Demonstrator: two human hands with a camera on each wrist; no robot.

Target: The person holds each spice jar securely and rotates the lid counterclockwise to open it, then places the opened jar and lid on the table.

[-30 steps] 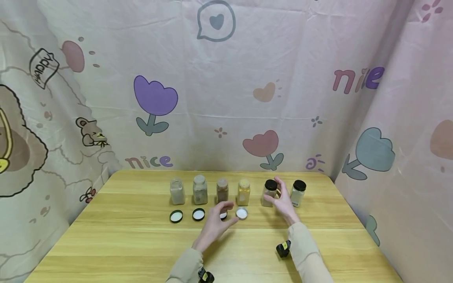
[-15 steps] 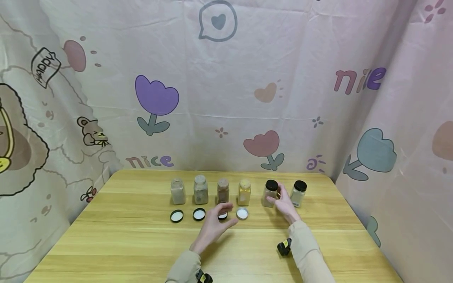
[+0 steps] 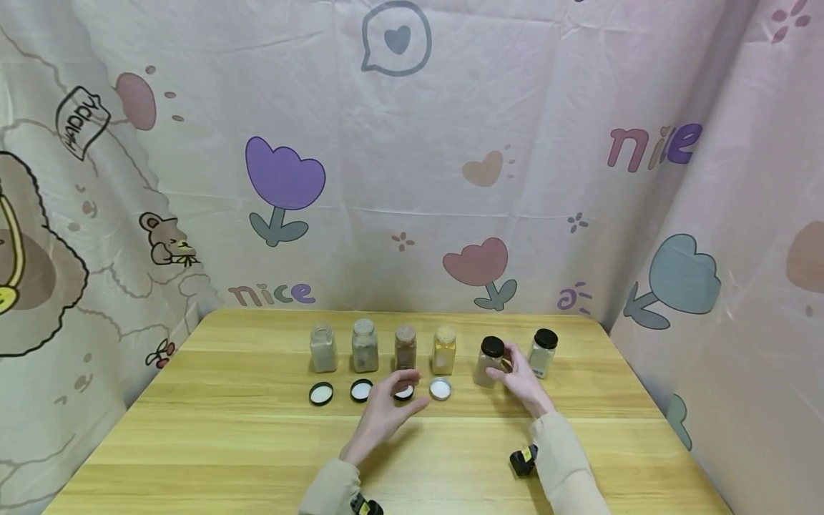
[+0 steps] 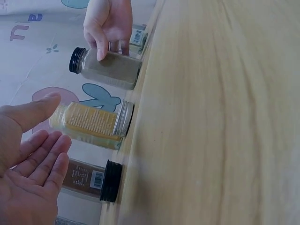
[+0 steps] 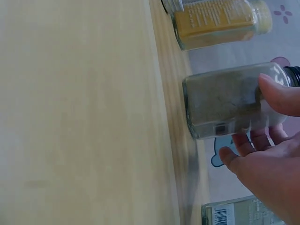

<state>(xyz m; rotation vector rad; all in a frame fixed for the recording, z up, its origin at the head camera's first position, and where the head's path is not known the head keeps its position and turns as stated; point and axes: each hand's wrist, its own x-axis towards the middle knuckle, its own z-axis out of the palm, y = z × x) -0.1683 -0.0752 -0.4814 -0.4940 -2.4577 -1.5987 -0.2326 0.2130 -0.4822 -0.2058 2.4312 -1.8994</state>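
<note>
My right hand point(image 3: 526, 386) grips a spice jar point(image 5: 220, 103) of grey-brown powder with a black lid point(image 3: 493, 347), thumb on one side and fingers on the other. In the left wrist view the same hand point(image 4: 110, 23) appears around the jar's far side. My left hand point(image 3: 381, 413) hovers over the table with thumb and fingers spread apart, holding nothing. Below its fingers lies a black-rimmed lid point(image 3: 404, 393), partly covered by them. A yellow spice jar point(image 3: 443, 355) and a brown spice jar point(image 3: 405, 352) stand lidless behind it.
Further left stand a whitish jar point(image 3: 323, 352) and a greyish jar point(image 3: 365, 350), both uncapped. Their lids point(image 3: 320, 393) lie upturned in front, and a silver-rimmed lid point(image 3: 440, 388) sits before the yellow jar. A capped jar point(image 3: 542, 357) stands right of my right hand.
My right hand has closed round the black-lidded jar and drawn it a little toward me. My left hand has shifted slightly left and nearer me.
</note>
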